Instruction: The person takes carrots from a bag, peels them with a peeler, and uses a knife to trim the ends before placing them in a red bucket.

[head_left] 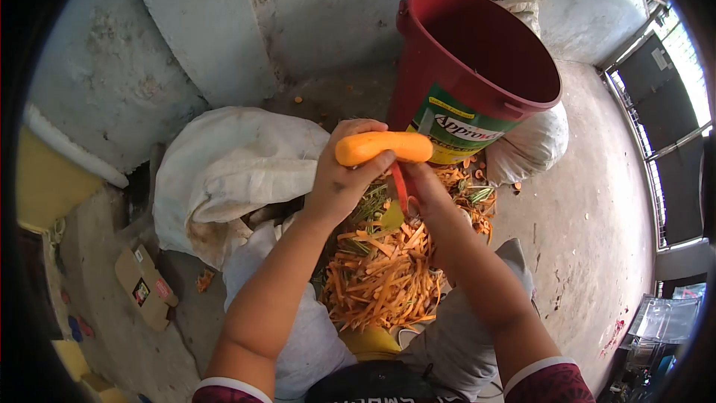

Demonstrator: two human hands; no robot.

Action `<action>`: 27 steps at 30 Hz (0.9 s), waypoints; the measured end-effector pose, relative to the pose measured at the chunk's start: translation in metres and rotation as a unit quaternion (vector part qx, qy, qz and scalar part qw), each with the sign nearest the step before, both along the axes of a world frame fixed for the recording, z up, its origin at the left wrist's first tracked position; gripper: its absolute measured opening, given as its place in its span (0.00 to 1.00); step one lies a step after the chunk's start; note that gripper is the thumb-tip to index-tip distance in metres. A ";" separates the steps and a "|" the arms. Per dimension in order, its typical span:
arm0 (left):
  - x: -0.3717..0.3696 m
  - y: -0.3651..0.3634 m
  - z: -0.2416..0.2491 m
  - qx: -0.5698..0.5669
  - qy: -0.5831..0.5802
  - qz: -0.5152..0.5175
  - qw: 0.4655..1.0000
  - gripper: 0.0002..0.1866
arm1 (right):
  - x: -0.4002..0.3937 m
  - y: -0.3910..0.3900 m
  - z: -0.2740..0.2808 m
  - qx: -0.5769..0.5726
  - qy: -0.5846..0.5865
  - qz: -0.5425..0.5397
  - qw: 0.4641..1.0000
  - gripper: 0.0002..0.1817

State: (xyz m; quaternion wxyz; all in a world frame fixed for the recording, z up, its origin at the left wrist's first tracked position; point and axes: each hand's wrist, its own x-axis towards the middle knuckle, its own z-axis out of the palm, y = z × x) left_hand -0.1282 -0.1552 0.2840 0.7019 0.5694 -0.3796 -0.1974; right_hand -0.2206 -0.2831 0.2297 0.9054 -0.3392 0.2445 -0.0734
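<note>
My left hand (343, 172) is closed around a peeled orange carrot (384, 147), which lies sideways across the fingers and thumb. Just below the carrot's right part, my right hand (426, 188) grips a red peeler (400, 188). Its working end is hidden behind the carrot. Beneath both hands, between the knees, lies a big heap of orange carrot peelings (384, 276). Some green stems (365, 216) are mixed in at the heap's upper left.
A tall dark red bin (418, 52) with a green and yellow label stands ahead, slightly right. A white sack (239, 149) slumps on the left, and another full sack (529, 145) sits by the bin. Flattened cardboard (145, 287) lies on the concrete floor (574, 239).
</note>
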 end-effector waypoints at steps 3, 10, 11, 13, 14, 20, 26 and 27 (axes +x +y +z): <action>0.006 0.008 0.013 -0.004 0.198 -0.097 0.975 0.21 | 0.001 -0.023 0.007 -0.138 -0.040 -0.059 0.988 0.10; 0.012 0.006 0.001 0.188 -0.026 -0.123 0.974 0.26 | -0.013 -0.018 0.060 -0.402 0.086 -0.057 0.910 0.07; 0.010 0.004 -0.003 0.216 -0.030 -0.126 0.968 0.26 | -0.014 -0.015 0.060 -0.492 0.082 -0.052 0.865 0.07; 0.003 -0.002 -0.002 0.273 -0.036 -0.132 0.952 0.26 | -0.012 -0.006 0.064 -0.655 0.072 -0.038 0.751 0.09; 0.000 -0.003 -0.004 0.254 -0.015 -0.114 0.960 0.25 | -0.013 -0.004 0.073 -0.620 0.133 -0.012 0.773 0.10; 0.004 -0.007 -0.006 0.248 -0.062 -0.009 0.967 0.18 | -0.027 -0.007 0.090 -0.682 0.164 0.052 0.711 0.11; 0.003 -0.009 -0.004 0.253 -0.077 -0.026 0.964 0.18 | -0.028 -0.009 0.076 -0.704 0.161 0.107 0.683 0.09; 0.004 -0.008 0.001 0.256 -0.076 -0.061 0.962 0.18 | -0.029 -0.010 0.071 -0.712 0.139 0.098 0.681 0.09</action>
